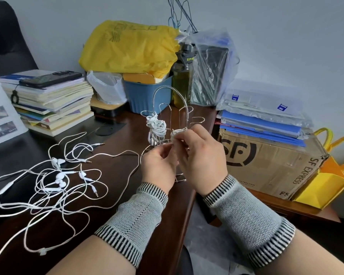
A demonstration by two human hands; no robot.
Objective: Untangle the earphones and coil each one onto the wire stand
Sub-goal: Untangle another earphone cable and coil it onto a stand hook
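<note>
A silver wire stand (pixel 168 108) with upright loops and a spring-like arched handle stands near the desk's right edge. One white earphone coil (pixel 157 126) hangs wound on its left loop. My left hand (pixel 159 165) and right hand (pixel 201 157) meet in front of the stand, both pinching a second white earphone cable (pixel 178 132) being wound round a front loop. Its far part is hidden behind my fingers. A tangle of several white earphones (pixel 58 179) lies spread on the dark desk to the left, and one cable runs from it toward my left hand.
A book stack with a phone (pixel 50 79) sits at the back left. Behind the stand are a blue bin (pixel 145 96), a yellow bag (pixel 131 46) and a bottle (pixel 184 76). A cardboard box (pixel 266 161) with blue folders lies right, beyond the desk edge.
</note>
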